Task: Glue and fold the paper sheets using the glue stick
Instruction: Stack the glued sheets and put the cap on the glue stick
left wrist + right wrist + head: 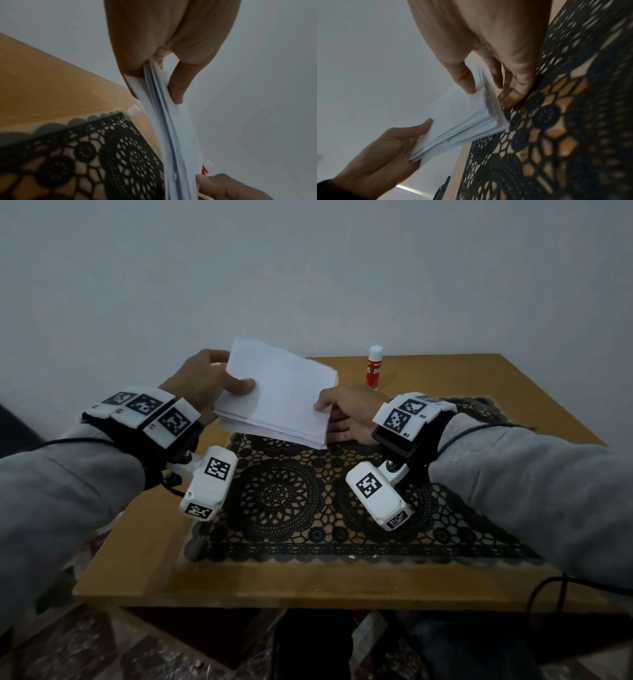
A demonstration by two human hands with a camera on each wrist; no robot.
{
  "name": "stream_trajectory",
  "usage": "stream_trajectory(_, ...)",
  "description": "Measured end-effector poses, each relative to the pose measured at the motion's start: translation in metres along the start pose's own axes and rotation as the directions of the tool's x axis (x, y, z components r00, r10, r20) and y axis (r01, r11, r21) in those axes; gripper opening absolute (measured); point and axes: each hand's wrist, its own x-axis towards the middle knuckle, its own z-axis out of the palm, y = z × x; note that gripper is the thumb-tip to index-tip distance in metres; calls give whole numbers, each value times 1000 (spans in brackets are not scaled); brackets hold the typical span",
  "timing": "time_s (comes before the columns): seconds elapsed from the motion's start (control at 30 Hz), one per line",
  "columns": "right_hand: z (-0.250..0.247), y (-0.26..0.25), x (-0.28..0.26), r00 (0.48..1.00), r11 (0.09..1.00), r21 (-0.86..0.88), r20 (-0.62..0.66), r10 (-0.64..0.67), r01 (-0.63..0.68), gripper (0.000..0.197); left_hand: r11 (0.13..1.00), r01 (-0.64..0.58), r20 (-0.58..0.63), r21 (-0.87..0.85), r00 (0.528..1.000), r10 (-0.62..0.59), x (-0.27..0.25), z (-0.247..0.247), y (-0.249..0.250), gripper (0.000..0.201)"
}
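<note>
A stack of white paper sheets (281, 392) is held tilted above the far part of the table, between both hands. My left hand (219, 386) grips its left edge, thumb on top and fingers beneath. My right hand (337, 414) pinches the right edge, thumb on the top sheet, fingers under the stack near the mat. The left wrist view shows the stack (164, 111) edge-on between my left thumb and fingers (176, 86). The right wrist view shows the sheets (462, 125) fanned slightly. A red glue stick (374, 368) with a white cap stands upright behind the paper, untouched.
The wooden table (513, 392) carries a black lace mat (284, 498) over its middle, under a clear cover. A pale wall rises behind the table. A dark cable (548, 587) hangs over the front right edge. Patterned floor lies below the near edge.
</note>
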Motion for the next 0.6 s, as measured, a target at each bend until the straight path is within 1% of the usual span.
stream_trajectory(0.03,-6,-1,-4,1000,999,40,-2,-31,31,30,999,-34,26,-10,999,34,-4,6,2,47)
stream_trajectory(0.1,-19,-2,-13,994,989,100,-25,-105,107,39,996,-87,67,16,994,86,-12,20,5,42)
stream_trajectory(0.13,-27,-2,-18,986,984,83,-62,-154,159,40,994,-105,81,40,991,102,-17,27,5,39)
stream_trajectory(0.17,-34,-2,-22,970,975,19,-106,-218,221,40,988,-126,85,83,989,119,-18,34,2,37)
stream_trajectory(0.23,-52,1,-29,911,917,-221,-180,-372,331,37,965,-167,109,204,983,147,-25,52,0,40)
stream_trajectory(0.27,-60,4,-32,884,877,-334,-199,-424,345,36,958,-187,123,218,979,163,-30,61,1,41)
stream_trajectory(0.3,-68,5,-36,865,846,-407,-212,-454,345,39,962,-205,141,183,973,181,-35,71,1,39)
stream_trajectory(0.33,-76,6,-41,852,824,-453,-221,-474,341,43,969,-205,167,139,969,181,-39,80,0,36)
stream_trajectory(0.37,-84,7,-47,845,808,-478,-218,-488,344,43,971,-209,184,115,965,186,-40,89,-2,34)
stream_trajectory(0.43,-97,10,-55,854,801,-502,-206,-478,327,31,967,-200,194,157,966,168,-45,103,-5,26)
stream_trajectory(0.47,-104,14,-56,859,801,-503,-199,-473,325,29,965,-179,189,191,972,142,-45,107,-7,26)
stream_trajectory(0.53,-113,20,-56,850,796,-496,-192,-490,347,36,961,-143,143,236,984,111,-48,116,-7,40)
stream_trajectory(0.57,-114,23,-55,833,778,-508,-188,-520,371,44,950,-156,125,272,984,126,-47,118,-8,50)
stream_trajectory(0.6,-115,25,-55,810,744,-534,-171,-561,403,54,922,-210,127,324,976,178,-50,120,-8,58)
